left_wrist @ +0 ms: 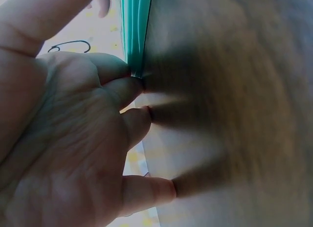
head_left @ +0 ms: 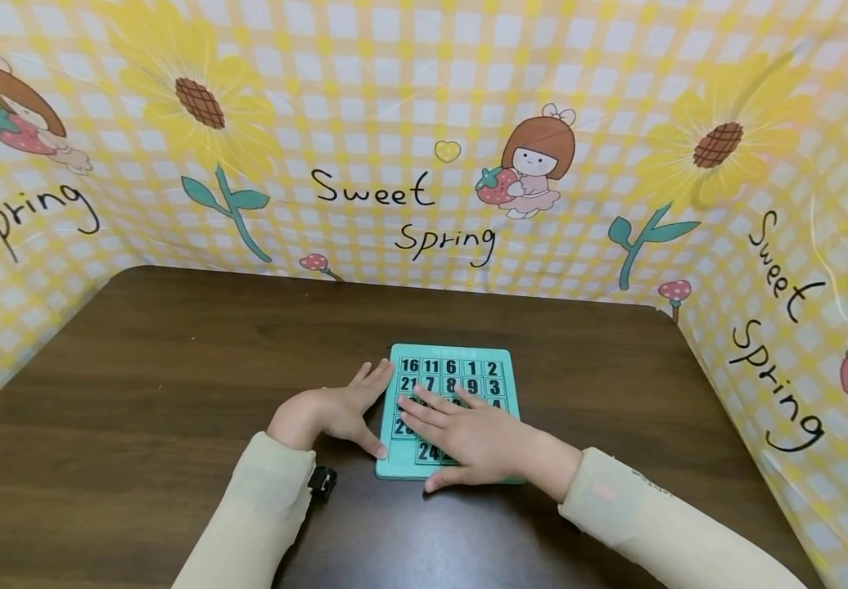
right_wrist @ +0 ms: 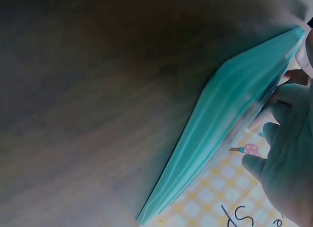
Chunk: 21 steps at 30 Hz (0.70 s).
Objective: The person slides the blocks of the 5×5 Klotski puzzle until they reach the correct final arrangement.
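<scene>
A teal number slide puzzle lies flat on the brown table. Its top row of tiles reads 16, 11, 6, 1, 2; a bare teal slot shows at the bottom left, beside tile 24. My left hand is spread along the puzzle's left edge, thumb at the lower corner. In the left wrist view, some fingertips rest on the table by the teal edge. My right hand reaches over the puzzle from the right, fingers extended across the tiles, covering several. The right wrist view shows the puzzle's side below the palm.
The dark wood table extends around the puzzle. A yellow checked cloth printed with flowers and words stands behind and at both sides. A small black object sits at my left sleeve cuff.
</scene>
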Available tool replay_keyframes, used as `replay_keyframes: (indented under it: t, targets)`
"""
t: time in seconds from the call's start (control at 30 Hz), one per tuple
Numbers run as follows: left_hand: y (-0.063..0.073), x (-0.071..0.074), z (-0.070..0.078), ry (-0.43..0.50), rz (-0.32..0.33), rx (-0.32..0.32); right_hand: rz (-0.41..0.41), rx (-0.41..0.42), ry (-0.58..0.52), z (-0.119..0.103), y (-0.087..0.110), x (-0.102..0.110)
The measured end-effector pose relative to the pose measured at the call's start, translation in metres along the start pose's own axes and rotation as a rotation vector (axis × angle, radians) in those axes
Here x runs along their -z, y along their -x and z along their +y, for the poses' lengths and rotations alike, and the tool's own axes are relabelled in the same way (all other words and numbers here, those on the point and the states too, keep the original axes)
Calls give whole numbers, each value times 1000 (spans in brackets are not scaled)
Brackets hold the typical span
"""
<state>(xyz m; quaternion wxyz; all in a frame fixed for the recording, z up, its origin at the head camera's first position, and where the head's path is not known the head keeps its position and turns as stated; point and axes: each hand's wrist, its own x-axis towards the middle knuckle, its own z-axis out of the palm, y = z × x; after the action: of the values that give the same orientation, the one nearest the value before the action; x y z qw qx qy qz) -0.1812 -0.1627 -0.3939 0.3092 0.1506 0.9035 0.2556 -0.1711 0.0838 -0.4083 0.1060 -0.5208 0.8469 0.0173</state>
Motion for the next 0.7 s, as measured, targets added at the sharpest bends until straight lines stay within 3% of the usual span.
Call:
replay_keyframes:
  t: [0.7]
  targets:
    - [-1,1,1,-6,1,0,13,52,51,-23,12,-5]
